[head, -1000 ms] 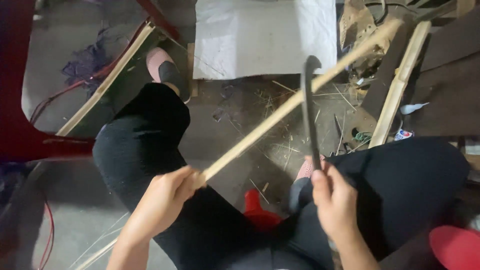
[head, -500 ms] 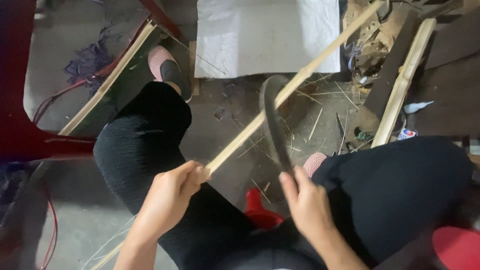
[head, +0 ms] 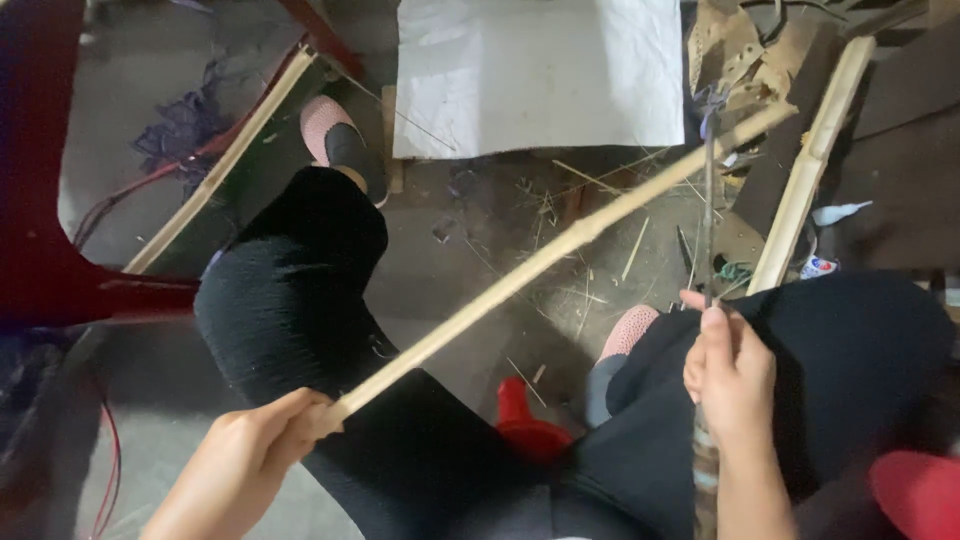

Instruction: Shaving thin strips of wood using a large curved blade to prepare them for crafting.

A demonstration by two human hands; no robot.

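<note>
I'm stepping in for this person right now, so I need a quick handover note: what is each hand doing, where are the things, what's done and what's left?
Left hand: closed around the near end of the long bamboo strip, which slants up and away over the knees.
Right hand: gripping the handle of the knife, its blade pointing away and meeting the strip near its far end.
Around: shavings on the floor between the feet, a thicker bamboo piece lying at right, a white sheet ahead.
Done: the shavings suggest some trimming.
Left: cannot tell how much of the strip remains to be worked.
</note>
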